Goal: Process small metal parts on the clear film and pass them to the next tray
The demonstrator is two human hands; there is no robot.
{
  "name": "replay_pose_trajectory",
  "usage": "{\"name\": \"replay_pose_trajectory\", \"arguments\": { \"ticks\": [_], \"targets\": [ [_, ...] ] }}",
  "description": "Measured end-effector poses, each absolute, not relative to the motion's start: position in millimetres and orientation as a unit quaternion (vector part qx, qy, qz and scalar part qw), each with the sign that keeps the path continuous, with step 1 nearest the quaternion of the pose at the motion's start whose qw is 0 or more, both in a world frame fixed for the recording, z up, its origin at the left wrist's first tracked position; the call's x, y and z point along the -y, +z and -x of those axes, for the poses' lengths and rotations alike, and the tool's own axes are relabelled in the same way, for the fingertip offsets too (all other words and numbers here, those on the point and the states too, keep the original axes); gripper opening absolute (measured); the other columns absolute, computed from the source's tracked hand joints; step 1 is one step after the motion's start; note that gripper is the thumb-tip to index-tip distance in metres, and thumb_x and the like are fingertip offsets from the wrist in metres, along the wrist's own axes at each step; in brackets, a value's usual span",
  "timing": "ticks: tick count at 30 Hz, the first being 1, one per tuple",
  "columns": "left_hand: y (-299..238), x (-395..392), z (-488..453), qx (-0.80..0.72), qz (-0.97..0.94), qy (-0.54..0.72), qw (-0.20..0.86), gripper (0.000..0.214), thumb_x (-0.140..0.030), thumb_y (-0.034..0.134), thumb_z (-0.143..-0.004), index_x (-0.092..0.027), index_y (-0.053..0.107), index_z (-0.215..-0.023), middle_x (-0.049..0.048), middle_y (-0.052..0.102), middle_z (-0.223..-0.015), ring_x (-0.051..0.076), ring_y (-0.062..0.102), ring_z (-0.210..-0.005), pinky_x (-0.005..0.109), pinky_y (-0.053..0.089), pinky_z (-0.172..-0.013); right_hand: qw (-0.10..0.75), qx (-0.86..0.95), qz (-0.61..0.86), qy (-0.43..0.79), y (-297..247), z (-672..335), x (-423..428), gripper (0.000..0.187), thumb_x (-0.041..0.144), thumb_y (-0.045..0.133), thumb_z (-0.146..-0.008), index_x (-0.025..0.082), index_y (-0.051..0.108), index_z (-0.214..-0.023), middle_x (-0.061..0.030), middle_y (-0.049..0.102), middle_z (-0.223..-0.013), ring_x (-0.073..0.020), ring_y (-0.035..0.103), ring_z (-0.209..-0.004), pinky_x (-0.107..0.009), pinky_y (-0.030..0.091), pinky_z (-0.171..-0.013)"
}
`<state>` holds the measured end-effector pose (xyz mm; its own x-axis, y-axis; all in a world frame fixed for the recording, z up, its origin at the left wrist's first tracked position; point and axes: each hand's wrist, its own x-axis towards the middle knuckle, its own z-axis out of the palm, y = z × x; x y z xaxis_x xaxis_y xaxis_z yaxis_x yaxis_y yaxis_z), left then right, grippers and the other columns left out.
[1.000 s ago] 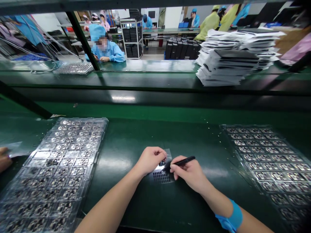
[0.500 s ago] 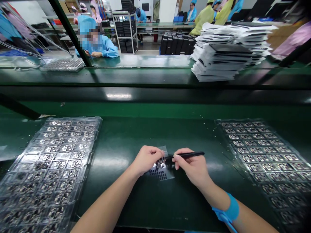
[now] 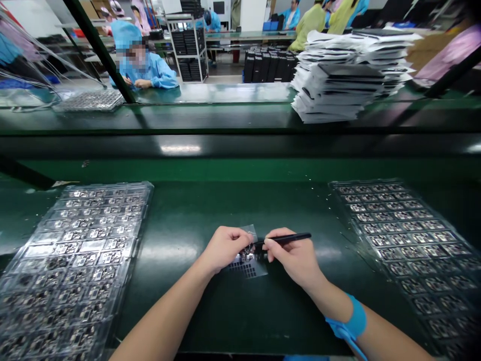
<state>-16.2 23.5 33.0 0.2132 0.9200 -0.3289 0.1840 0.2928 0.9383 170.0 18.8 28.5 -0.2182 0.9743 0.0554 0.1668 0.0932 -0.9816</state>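
My left hand (image 3: 228,247) is closed, thumb and forefinger pinching the edge of a small circuit board (image 3: 247,255). Beneath the board lies a clear sheet (image 3: 257,269) with rows of small dark rectangular stickers. My right hand (image 3: 292,255) grips black tweezers (image 3: 287,238), whose tips reach the board beside my left fingertips. Whether anything sits between the tips is too small to tell. A blue strap (image 3: 349,318) is wrapped around my right wrist.
Clear plastic trays of circuit boards lie on the left (image 3: 95,250) and on the right (image 3: 402,240) of the green table (image 3: 188,296). Behind a raised ledge stands a stack of white packets (image 3: 338,80). A person in blue (image 3: 150,70) sits across the table.
The whole view has shifted slightly, so things appear a little further left. My hands keep the same hold on the board and the tweezers, with the tips still at the board.
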Motion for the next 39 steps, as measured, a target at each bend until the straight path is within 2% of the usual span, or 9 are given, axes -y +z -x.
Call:
{"name": "replay_pose_trajectory", "arguments": {
  "ticks": [5,13,23,33,39],
  "targets": [
    [31.4,-23.8,16.2,-0.532,-0.506,0.322,0.598,0.029,-0.038,0.059,-0.077,-0.014,0.071,-0.065,0.0038,0.066,-0.066,0.015,0.056,-0.061,0.024,0.041,-0.057,0.42,0.609,0.459,0.492,27.8,-170.0,-18.5,0.015,0.031,0.061,-0.085,0.017,0.064,-0.08,-0.0013,0.064,-0.062,-0.0146,0.061,-0.05,-0.026,0.051,-0.052],
    [30.3,-23.4,16.4,-0.532,-0.507,0.319,0.598,0.027,-0.034,0.058,-0.079,-0.014,0.07,-0.065,0.0034,0.066,-0.066,0.013,0.053,-0.061,0.023,0.039,-0.058,0.422,0.596,0.465,0.501,30.1,-168.2,-18.1,0.017,0.033,0.063,-0.084,0.017,0.063,-0.08,-0.0013,0.064,-0.06,-0.0148,0.061,-0.048,-0.026,0.051,-0.051],
    [31.8,-23.3,16.2,-0.538,-0.511,0.313,0.593,0.031,-0.039,0.059,-0.078,-0.013,0.07,-0.067,0.0044,0.065,-0.067,0.015,0.055,-0.062,0.024,0.04,-0.057,0.416,0.608,0.462,0.493,26.8,-168.7,-18.7,0.014,0.029,0.06,-0.085,0.017,0.063,-0.08,0.0001,0.062,-0.058,-0.0144,0.061,-0.05,-0.025,0.05,-0.053],
    [31.8,-23.7,16.2,-0.523,-0.499,0.324,0.61,0.027,-0.034,0.059,-0.08,-0.012,0.069,-0.067,0.0035,0.064,-0.065,0.012,0.051,-0.06,0.023,0.037,-0.057,0.421,0.611,0.459,0.488,27.4,-168.9,-18.5,0.01,0.025,0.059,-0.085,0.017,0.063,-0.079,-0.0002,0.063,-0.06,-0.0138,0.06,-0.049,-0.024,0.049,-0.051],
    [33.0,-22.9,15.8,-0.523,-0.497,0.324,0.612,0.027,-0.033,0.059,-0.08,-0.012,0.069,-0.067,0.0034,0.064,-0.065,0.012,0.051,-0.06,0.023,0.038,-0.058,0.416,0.63,0.472,0.455,25.3,-169.5,-16.9,0.009,0.024,0.059,-0.085,0.018,0.064,-0.08,0.0012,0.06,-0.057,-0.0148,0.06,-0.051,-0.025,0.048,-0.054]
  ]
}}
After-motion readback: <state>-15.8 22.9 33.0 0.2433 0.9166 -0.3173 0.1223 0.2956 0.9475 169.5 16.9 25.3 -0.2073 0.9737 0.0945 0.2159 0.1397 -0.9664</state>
